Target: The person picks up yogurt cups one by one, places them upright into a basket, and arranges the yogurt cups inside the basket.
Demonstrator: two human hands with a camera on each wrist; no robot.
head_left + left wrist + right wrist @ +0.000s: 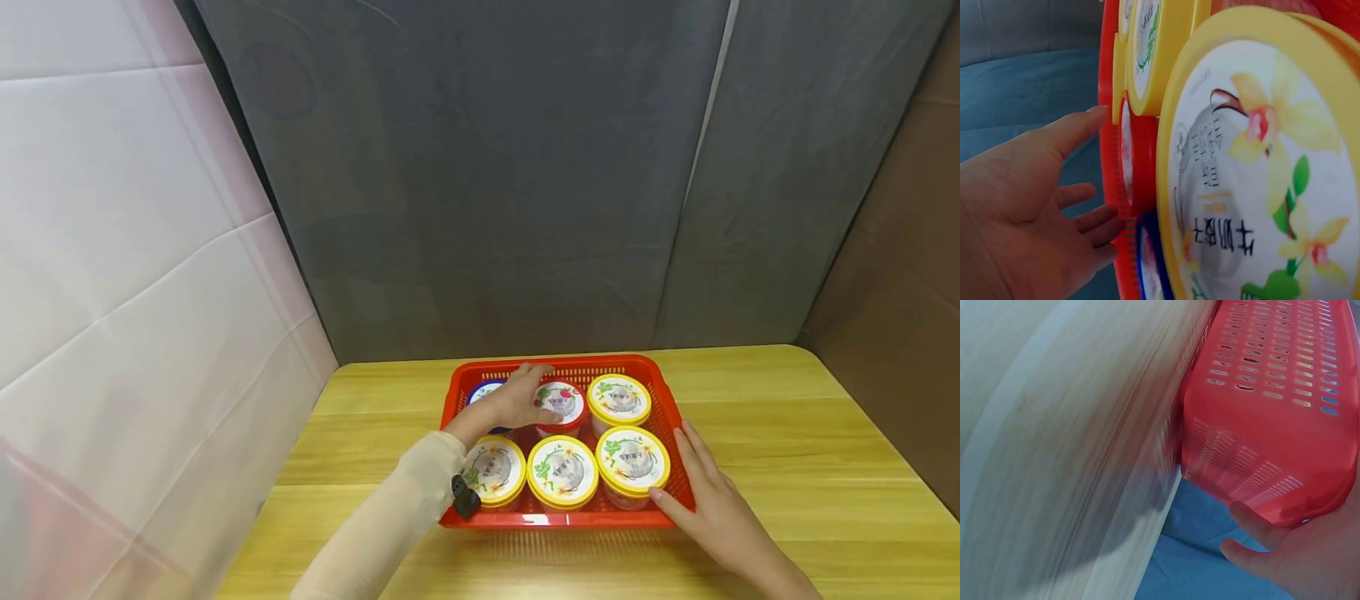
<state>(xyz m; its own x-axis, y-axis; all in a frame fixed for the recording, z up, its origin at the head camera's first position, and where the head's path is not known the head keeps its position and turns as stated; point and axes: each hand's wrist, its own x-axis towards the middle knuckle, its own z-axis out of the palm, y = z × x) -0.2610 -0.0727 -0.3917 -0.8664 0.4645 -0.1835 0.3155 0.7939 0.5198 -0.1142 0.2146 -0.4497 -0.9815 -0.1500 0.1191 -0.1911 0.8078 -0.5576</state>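
Observation:
A red plastic basket [615, 520] holds several round tubs with printed lids. One tub has a red lid [572, 408]; a blue-lidded tub [483, 389] at the back left is partly hidden by my left forearm. The others, including a front middle tub [562, 472], have yellow lids. My left hand [516, 402] reaches over the back row, overlapping the red lid in the head view; its fingers are spread and hold nothing. At the basket's right front corner, my right hand [716, 502] lies along the rim, thumb by the corner yellow tub [633, 460], with extended fingers outside.
The basket stands on a wood-grain table [780, 442], near its front edge. Behind rises a dark grey panel [510, 192], with a white sheet [135, 250] on the left and a brown panel [900, 275] on the right. A black object [465, 497] sits at my left sleeve.

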